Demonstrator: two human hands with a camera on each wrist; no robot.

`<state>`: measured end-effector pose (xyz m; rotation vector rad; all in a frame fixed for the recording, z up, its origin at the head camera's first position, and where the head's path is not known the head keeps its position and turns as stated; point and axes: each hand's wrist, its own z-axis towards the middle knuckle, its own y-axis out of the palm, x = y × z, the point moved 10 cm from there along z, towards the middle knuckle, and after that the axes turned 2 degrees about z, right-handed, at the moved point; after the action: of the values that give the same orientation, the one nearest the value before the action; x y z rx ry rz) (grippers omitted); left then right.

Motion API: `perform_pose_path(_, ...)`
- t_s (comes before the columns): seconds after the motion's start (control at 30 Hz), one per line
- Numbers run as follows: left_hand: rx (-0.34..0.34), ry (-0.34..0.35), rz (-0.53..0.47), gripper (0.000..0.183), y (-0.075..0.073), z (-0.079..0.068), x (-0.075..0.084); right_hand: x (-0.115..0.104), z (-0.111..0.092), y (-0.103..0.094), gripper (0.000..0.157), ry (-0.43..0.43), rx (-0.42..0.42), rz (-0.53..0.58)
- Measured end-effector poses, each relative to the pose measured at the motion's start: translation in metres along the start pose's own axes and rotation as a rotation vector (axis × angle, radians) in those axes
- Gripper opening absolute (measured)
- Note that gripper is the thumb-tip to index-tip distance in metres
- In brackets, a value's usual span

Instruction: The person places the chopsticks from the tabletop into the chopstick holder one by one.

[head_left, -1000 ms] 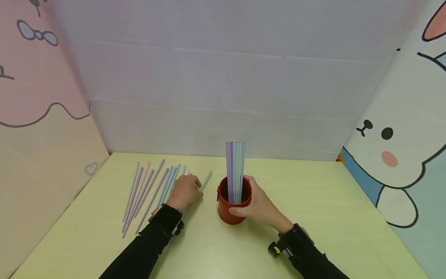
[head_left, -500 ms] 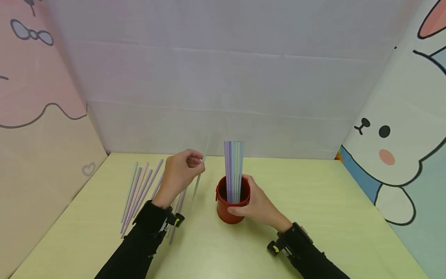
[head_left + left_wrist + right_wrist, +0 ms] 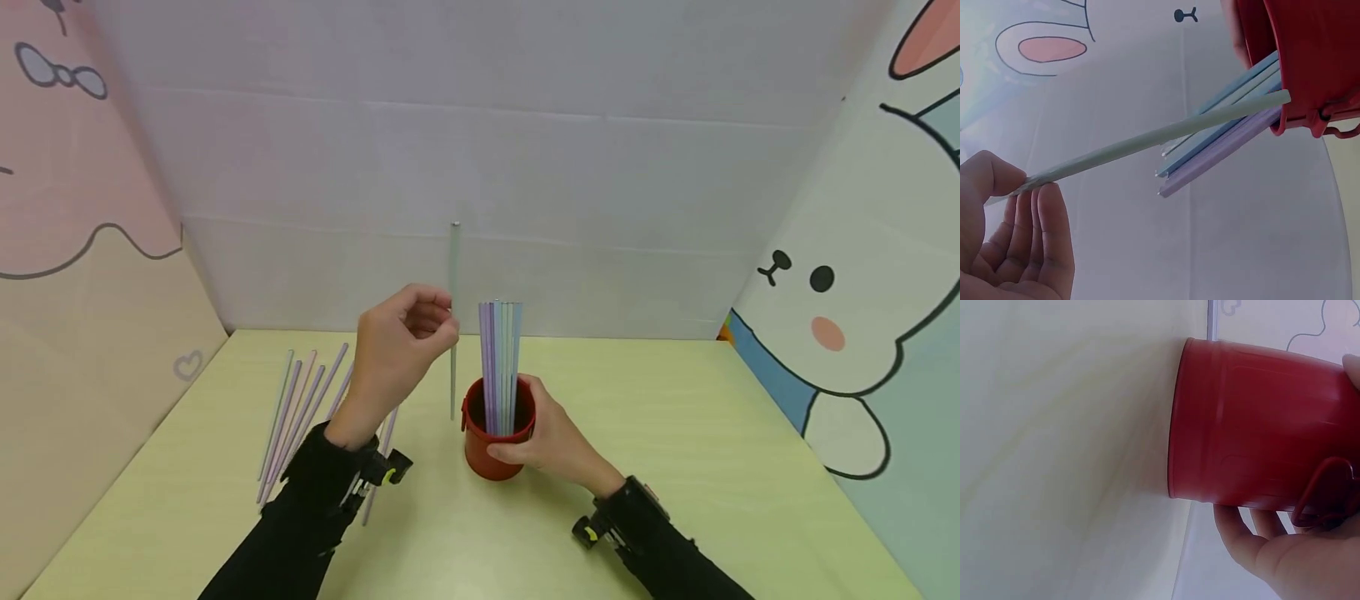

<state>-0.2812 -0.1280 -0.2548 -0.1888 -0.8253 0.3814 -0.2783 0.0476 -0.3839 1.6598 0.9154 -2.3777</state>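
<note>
A pale green straw (image 3: 453, 375) hangs upright from my left hand (image 3: 401, 354), pinched between thumb and fingertips. Its lower end is just left of the red bucket (image 3: 491, 458) in the head view; in the left wrist view the pale green straw (image 3: 1166, 133) overlaps the rim. My right hand (image 3: 558, 437) grips the bucket's right side, thumb at the front of the rim. In the right wrist view, fingers curl around the bucket (image 3: 1260, 425) from below. Inside the bucket stands a bunch of purple, blue and green straws (image 3: 500, 358).
Several loose straws (image 3: 296, 408) lie on the table at left, mostly purple, partly behind the left forearm. Another purple straw (image 3: 371, 500) lies right of the left wrist. A white wall (image 3: 600, 208) closes the back of the yellow table (image 3: 712, 433), with printed panels on both sides.
My left hand has picked a pale green straw off the table, raised it, turned it upright and carried it right toward the bucket. The right hand keeps its hold.
</note>
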Motion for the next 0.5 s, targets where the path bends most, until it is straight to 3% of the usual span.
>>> perform_pose_path(0.23, -0.015, -0.011, -0.044, 0.018, 0.018, 0.0, -0.003, 0.006, 0.002, -0.001, 0.086, -0.009, 0.004, 0.001)
perform_pose_path(0.5, 0.001, -0.018, -0.06, 0.017, 0.017, 0.006, -0.001, 0.035, 0.007, 0.0, 0.09, -0.011, 0.009, -0.023)
